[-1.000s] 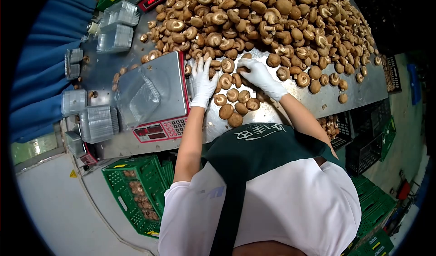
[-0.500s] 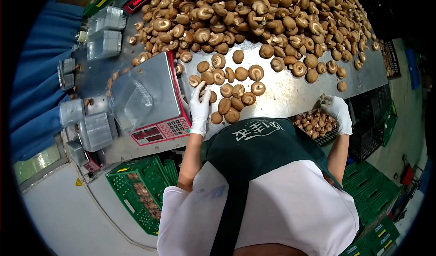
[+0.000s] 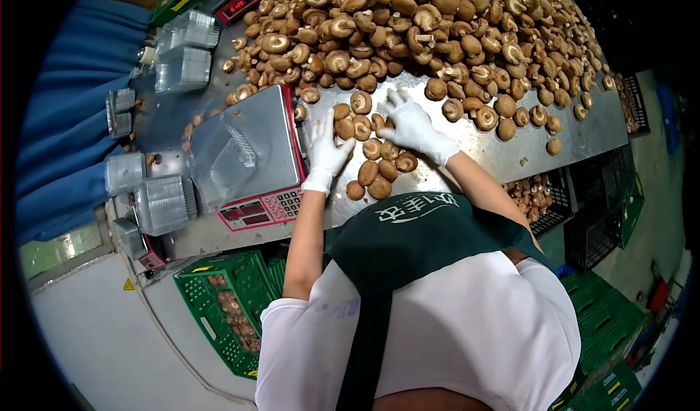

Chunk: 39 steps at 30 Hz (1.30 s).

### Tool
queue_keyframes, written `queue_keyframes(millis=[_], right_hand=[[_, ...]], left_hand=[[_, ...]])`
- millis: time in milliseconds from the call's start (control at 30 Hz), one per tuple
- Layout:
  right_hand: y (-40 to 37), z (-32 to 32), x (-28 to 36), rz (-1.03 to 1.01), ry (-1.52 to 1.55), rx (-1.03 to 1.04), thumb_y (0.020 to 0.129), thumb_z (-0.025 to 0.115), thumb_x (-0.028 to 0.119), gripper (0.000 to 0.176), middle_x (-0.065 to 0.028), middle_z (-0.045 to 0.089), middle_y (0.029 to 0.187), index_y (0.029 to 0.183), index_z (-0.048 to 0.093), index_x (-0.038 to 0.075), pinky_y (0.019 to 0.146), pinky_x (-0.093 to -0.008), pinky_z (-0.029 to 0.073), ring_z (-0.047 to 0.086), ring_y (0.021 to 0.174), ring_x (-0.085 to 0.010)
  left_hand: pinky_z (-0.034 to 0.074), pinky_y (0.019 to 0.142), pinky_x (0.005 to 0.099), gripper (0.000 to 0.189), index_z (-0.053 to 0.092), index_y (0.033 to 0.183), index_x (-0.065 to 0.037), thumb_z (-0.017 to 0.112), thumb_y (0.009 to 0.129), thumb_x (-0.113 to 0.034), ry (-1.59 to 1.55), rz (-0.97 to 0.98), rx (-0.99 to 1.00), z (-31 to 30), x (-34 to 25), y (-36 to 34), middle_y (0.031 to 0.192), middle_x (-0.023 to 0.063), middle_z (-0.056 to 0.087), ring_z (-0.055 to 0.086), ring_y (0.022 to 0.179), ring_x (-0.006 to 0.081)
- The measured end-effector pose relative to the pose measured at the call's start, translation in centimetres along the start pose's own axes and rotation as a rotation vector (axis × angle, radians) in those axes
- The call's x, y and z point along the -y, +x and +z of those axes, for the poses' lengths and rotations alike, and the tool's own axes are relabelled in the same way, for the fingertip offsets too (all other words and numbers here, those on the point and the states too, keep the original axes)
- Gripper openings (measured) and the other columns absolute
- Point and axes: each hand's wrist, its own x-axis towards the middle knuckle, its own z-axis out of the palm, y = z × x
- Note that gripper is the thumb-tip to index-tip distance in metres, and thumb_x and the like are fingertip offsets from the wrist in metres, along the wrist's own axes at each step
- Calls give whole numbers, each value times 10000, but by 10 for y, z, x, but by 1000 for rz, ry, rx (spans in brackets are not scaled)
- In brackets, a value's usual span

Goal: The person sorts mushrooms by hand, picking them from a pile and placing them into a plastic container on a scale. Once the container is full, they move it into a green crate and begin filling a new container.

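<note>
On the metal table, a small group of brown mushrooms point(image 3: 368, 170) lies in front of my body. My left hand point(image 3: 327, 152), in a white glove, is at the group's left side with its fingers spread, touching or close to the nearest mushrooms. At the group's right side is my right hand point(image 3: 414, 125), also gloved, fingers apart and curved toward the mushrooms, some of which it covers. Neither hand shows anything gripped. A clear plastic tray point(image 3: 235, 159) rests on the scale point(image 3: 273, 130) left of my left hand.
A large mushroom heap point(image 3: 452, 28) covers the back of the table point(image 3: 503, 152). Stacked clear trays point(image 3: 164, 203) stand at the left. Below the table edge are a green crate point(image 3: 211, 283) and, to the right, a black crate point(image 3: 560, 200) with small mushroom pieces.
My right hand has moved left from above the black crate to the mushroom group, and its fingers have spread. My left hand has opened wider. Some mushrooms now sit closer together.
</note>
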Motion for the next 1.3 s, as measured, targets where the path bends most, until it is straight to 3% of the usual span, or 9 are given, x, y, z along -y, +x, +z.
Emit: queue_keyframes(millis=[100, 267, 367, 600, 767, 1067, 1133, 1167, 1300], right_hand=[[-8, 13, 6, -123, 106, 34, 756, 665, 367, 532, -127, 525, 1283, 1190, 588, 70, 1050, -473, 322, 385, 1275, -358], [-42, -20, -11, -1, 251, 33, 746, 693, 350, 467, -97, 563, 1268, 1128, 633, 88, 1012, -435, 391, 456, 1224, -348], [-70, -38, -28, 125, 292, -61, 766, 694, 303, 460, -132, 567, 1257, 1155, 612, 70, 997, -404, 413, 509, 1169, -340], [-121, -60, -23, 348, 284, 116, 731, 739, 330, 686, -193, 489, 1331, 1304, 479, 56, 967, -390, 440, 519, 1145, -362], [-128, -31, -13, 358, 188, 210, 646, 806, 350, 1003, -234, 301, 1452, 1435, 251, 73, 934, -402, 466, 502, 1165, -380], [-79, 4, -16, 338, 209, -35, 660, 759, 205, 914, -191, 383, 1379, 1410, 259, 56, 712, -401, 536, 612, 942, -350], [-70, 12, -25, 333, 198, -71, 674, 733, 173, 882, -163, 393, 1379, 1409, 261, 53, 705, -407, 531, 611, 940, -337], [-67, 14, -28, 332, 173, -66, 666, 754, 198, 907, -161, 422, 1371, 1415, 259, 66, 745, -392, 524, 603, 979, -340], [-69, -6, -23, 352, 143, 37, 653, 779, 205, 940, -164, 422, 1392, 1426, 256, 93, 819, -371, 515, 573, 1070, -338]], left_hand=[[344, 1053, 430, 746, 406, 1378, -139, 737, 724, -277, -123, -33, 35, -9, -6, -19, 1301, 236, 489, 396, 1265, 413], [339, 1066, 393, 469, 563, 1241, -69, 679, 792, -139, -239, 132, -75, -13, -13, -52, 1322, 146, 509, 416, 1278, 332], [325, 1081, 344, 467, 516, 1290, -38, 608, 832, -27, -545, -74, -195, -17, -11, -68, 1385, 154, 444, 432, 1276, 260], [276, 1099, 390, 668, 355, 1392, -30, 657, 801, -114, -282, -206, -3, -26, -32, -112, 1472, 244, 245, 303, 1340, 374], [290, 1089, 439, 1025, 249, 1438, -59, 834, 618, -248, -68, -217, 160, -26, -37, -123, 1495, 235, 169, 255, 1339, 428], [277, 1044, 524, 971, 393, 1364, -91, 863, 540, -300, 26, 11, -82, 13, -28, -72, 1476, 201, 225, 312, 1274, 411], [270, 1043, 543, 973, 371, 1400, -146, 838, 561, -305, 345, 88, -161, 16, -19, -62, 1472, 190, 255, 303, 1294, 414], [258, 1037, 579, 783, 439, 1350, -175, 758, 638, -232, 338, 52, -132, 18, -17, -64, 1449, 112, 330, 313, 1301, 367], [258, 1054, 569, 659, 486, 1307, -173, 690, 681, -147, 369, 0, 90, -6, -26, -65, 1437, 72, 362, 305, 1322, 349]])
